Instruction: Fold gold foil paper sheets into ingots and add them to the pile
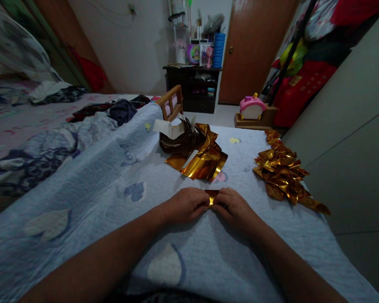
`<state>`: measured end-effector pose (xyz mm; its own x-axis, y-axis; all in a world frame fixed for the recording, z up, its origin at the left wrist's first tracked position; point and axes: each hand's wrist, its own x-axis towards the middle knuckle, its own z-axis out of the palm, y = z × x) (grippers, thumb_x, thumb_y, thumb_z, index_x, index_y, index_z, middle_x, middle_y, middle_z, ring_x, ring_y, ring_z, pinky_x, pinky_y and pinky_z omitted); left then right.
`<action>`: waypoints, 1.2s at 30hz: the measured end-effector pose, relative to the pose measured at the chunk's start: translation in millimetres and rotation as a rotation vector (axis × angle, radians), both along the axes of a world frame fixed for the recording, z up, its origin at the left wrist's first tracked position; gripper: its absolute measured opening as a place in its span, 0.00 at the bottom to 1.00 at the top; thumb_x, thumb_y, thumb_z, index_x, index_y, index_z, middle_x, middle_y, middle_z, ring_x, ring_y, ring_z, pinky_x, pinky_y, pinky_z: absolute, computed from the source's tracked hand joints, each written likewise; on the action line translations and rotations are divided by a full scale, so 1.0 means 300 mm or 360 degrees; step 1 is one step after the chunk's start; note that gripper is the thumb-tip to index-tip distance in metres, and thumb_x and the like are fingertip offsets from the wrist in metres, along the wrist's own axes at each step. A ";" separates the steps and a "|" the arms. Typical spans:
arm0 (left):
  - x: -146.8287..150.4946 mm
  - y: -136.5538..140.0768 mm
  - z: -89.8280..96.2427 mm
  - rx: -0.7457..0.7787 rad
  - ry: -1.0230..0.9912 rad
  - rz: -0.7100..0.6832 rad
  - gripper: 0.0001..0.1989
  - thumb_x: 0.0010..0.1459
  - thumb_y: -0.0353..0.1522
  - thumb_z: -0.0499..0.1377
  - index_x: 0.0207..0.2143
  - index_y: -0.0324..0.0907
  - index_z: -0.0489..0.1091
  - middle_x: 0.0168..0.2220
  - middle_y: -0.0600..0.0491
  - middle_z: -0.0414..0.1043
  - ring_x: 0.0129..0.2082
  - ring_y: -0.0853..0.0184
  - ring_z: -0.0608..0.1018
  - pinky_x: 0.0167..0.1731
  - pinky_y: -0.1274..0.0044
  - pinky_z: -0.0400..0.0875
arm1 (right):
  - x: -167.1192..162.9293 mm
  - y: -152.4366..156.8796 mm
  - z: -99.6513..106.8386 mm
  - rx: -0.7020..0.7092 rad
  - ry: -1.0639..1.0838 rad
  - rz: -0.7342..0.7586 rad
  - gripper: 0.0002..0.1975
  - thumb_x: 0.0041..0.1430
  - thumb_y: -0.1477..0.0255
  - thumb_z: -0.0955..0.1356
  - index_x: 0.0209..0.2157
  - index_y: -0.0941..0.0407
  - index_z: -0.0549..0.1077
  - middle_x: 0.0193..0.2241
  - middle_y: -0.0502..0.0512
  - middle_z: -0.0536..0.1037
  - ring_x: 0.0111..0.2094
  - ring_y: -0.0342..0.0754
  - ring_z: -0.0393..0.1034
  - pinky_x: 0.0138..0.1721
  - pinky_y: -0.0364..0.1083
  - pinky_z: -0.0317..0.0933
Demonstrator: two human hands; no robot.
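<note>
Between my two hands, low over the quilted bed cover (164, 223), is a small piece of shiny gold foil paper (212, 198). My left hand (186, 205) pinches its left end, and my right hand (235, 207) pinches the right end. Most of the piece is hidden by my fingers, so its full shape does not show. Just beyond my hands lies a stack of gold foil sheets (205, 162), loosely fanned, with a white paper wrapper (169, 129) at its far left. To the right sits a heap of folded gold foil pieces (282, 168).
A wooden bed rail (170, 103) stands behind the stack. Rumpled clothes (123, 111) lie on the left. Past the bed's far edge are a dark cabinet (191, 90), a pink-and-white toy case (252, 108) on a box, and a red suitcase (306, 92). A pale cupboard (350, 139) borders the right side.
</note>
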<state>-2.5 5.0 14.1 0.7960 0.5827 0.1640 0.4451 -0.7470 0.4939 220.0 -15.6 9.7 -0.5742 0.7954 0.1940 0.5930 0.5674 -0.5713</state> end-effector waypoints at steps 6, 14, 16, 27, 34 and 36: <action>-0.006 0.002 0.001 0.0027 0.0012 0.0023 0.05 0.64 0.28 0.56 0.35 0.40 0.70 0.34 0.51 0.75 0.35 0.65 0.76 0.36 0.77 0.67 | 0.007 -0.001 0.011 -0.0026 -0.0045 -0.0032 0.05 0.64 0.77 0.68 0.34 0.57 0.77 0.32 0.54 0.76 0.37 0.50 0.69 0.41 0.48 0.62; -0.016 0.009 0.001 -0.0043 0.0049 0.0088 0.04 0.62 0.28 0.58 0.36 0.40 0.73 0.34 0.52 0.77 0.34 0.66 0.77 0.35 0.78 0.66 | 0.005 0.006 0.004 0.0001 -0.0070 -0.0050 0.08 0.66 0.77 0.67 0.32 0.56 0.76 0.32 0.54 0.76 0.36 0.49 0.69 0.40 0.48 0.61; -0.017 0.011 0.004 -0.0071 0.0075 0.0092 0.04 0.62 0.29 0.58 0.36 0.40 0.74 0.34 0.52 0.77 0.34 0.66 0.77 0.35 0.78 0.66 | 0.004 0.005 0.006 -0.0011 -0.0084 -0.0066 0.08 0.65 0.77 0.67 0.32 0.57 0.76 0.32 0.54 0.76 0.36 0.49 0.69 0.40 0.48 0.61; -0.013 0.013 0.037 -0.0154 0.0159 0.0210 0.08 0.63 0.28 0.55 0.34 0.40 0.75 0.32 0.52 0.78 0.31 0.66 0.77 0.31 0.78 0.64 | 0.002 0.006 -0.006 0.0014 -0.0147 -0.0223 0.07 0.63 0.77 0.67 0.30 0.56 0.75 0.29 0.53 0.77 0.33 0.49 0.69 0.37 0.47 0.58; -0.018 0.021 0.032 -0.0222 0.0171 0.0370 0.07 0.61 0.31 0.58 0.31 0.40 0.74 0.28 0.53 0.76 0.28 0.66 0.76 0.29 0.78 0.63 | -0.004 0.004 -0.004 -0.0006 -0.0156 -0.0310 0.06 0.61 0.77 0.68 0.31 0.56 0.76 0.29 0.54 0.78 0.33 0.50 0.70 0.37 0.47 0.58; -0.017 0.022 0.031 -0.0191 0.0196 0.0375 0.07 0.61 0.31 0.59 0.31 0.40 0.74 0.30 0.52 0.77 0.30 0.66 0.76 0.30 0.78 0.63 | -0.006 0.004 0.002 -0.0023 -0.0186 -0.0323 0.06 0.61 0.77 0.67 0.31 0.56 0.76 0.29 0.54 0.78 0.33 0.50 0.70 0.36 0.47 0.58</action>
